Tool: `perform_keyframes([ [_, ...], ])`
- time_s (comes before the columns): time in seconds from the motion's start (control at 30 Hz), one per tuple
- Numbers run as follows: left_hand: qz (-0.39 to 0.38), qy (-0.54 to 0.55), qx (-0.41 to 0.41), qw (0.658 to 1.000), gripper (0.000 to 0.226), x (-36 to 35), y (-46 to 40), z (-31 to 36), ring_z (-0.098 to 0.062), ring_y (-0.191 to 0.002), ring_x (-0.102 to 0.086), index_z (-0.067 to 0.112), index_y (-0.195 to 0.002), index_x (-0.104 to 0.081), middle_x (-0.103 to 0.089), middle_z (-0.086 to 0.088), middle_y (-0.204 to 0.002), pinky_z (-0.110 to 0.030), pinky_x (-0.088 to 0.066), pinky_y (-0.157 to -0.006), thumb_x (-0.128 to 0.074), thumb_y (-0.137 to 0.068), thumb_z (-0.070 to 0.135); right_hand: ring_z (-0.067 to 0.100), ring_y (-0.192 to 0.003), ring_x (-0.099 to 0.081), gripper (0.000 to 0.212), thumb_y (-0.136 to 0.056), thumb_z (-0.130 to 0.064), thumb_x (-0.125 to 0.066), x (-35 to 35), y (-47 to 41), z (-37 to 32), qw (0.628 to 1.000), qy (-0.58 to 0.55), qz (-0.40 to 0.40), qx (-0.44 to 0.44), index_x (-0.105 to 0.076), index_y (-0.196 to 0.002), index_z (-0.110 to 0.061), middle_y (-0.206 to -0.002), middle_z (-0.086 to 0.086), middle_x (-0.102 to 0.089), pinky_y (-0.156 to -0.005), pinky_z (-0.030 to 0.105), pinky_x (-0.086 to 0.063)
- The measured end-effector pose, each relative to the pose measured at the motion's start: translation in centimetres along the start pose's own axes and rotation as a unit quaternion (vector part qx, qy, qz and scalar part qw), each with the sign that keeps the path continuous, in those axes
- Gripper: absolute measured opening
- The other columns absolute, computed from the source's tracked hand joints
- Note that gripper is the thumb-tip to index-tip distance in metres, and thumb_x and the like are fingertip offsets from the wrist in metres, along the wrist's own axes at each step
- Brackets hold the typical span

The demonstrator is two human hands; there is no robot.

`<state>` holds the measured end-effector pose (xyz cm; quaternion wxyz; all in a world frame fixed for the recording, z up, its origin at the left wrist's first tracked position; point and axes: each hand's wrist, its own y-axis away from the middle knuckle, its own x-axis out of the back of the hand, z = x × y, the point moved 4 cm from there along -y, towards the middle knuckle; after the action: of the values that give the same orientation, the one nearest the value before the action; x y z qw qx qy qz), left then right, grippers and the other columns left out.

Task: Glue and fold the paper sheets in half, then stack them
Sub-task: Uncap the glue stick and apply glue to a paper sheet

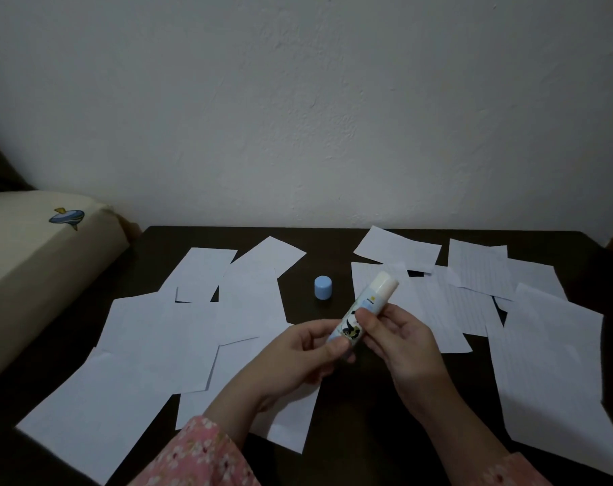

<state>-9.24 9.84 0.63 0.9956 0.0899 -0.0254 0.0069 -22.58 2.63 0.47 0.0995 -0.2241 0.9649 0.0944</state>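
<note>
Fingers [336, 347] of the left hand [298, 356] pinch the glue stick's [363, 308] base; the right hand [399, 340] grasps its middle, tip tilted far-right above the desk [333, 236]. Just beyond stands the blue cap [323, 287]. Paper sheets [550, 363] lie scattered left and right.

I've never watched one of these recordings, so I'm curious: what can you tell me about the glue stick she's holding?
The glue stick is a slim white tube with a cartoon print and pale blue label. It is uncapped: the whitish glue end points up and away, tilted right. Its small blue cap stands apart on the dark table. The left hand pinches the lower end; the right hand grips the middle, above scattered paper sheets.
</note>
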Motion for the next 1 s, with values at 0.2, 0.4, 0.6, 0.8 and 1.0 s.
perform_keyframes([
  [0.2, 0.016, -0.048, 0.024, 0.998, 0.016, 0.8, 0.3, -0.1, -0.008, -0.058, -0.045, 0.017, -0.091, -0.059, -0.060, 0.001, -0.072, -0.019, -0.034, -0.055, -0.047, -0.097, 0.024, -0.002, -0.086, -0.068, 0.034, -0.065, -0.040, -0.069, -0.8, 0.2, 0.1, 0.992, 0.116, -0.031, 0.026, -0.065, -0.096, -0.026, -0.083, -0.015, -0.073, -0.074, 0.020, -0.055],
  [0.4, 0.238, -0.033, -0.039, 0.970, 0.031, 3.3, 0.4, 0.5, -0.010, -0.074, -0.058, 0.015, -0.101, -0.060, -0.067, 0.004, -0.085, -0.021, -0.040, -0.064, -0.054, -0.090, 0.043, -0.009, -0.100, -0.055, 0.021, -0.084, -0.041, -0.065, -2.1, 0.4, 1.1, 0.950, 0.289, -0.070, 0.091, -0.060, -0.104, -0.039, -0.104, -0.021, -0.062, -0.078, 0.011, -0.046],
  [0.6, 0.395, -0.173, 0.022, 0.902, 0.036, 8.2, 0.6, -1.0, -0.010, -0.091, -0.056, 0.023, -0.119, -0.044, -0.059, 0.005, -0.111, -0.022, -0.050, -0.072, -0.064, -0.089, 0.025, -0.005, -0.135, -0.020, 0.054, -0.089, -0.053, -0.058, -3.0, 0.7, 2.2, 0.823, 0.525, -0.155, 0.153, -0.041, -0.139, -0.041, -0.143, -0.028, -0.033, -0.116, 0.030, -0.020],
  [0.8, 0.410, -0.177, 0.035, 0.894, 0.037, 8.5, 0.7, -2.6, -0.012, -0.103, -0.047, 0.022, -0.123, -0.043, -0.055, -0.003, -0.128, -0.029, -0.046, -0.084, -0.059, -0.091, 0.011, 0.006, -0.145, -0.007, 0.057, -0.092, -0.056, -0.051, -3.1, 0.3, 2.9, 0.768, 0.607, -0.169, 0.114, -0.037, -0.144, -0.038, -0.155, -0.020, -0.022, -0.118, 0.036, -0.008],
  [1.0, 0.438, -0.167, 0.041, 0.882, 0.039, 8.8, 0.8, -2.9, -0.024, -0.122, -0.048, 0.028, -0.115, -0.039, -0.056, 0.000, -0.127, -0.043, -0.044, -0.099, -0.059, -0.090, 0.005, 0.005, -0.138, -0.021, 0.061, -0.089, -0.055, -0.057, -2.4, 0.4, 2.7, 0.789, 0.596, -0.098, 0.116, -0.042, -0.142, -0.030, -0.147, -0.013, -0.031, -0.113, 0.026, -0.023],
])
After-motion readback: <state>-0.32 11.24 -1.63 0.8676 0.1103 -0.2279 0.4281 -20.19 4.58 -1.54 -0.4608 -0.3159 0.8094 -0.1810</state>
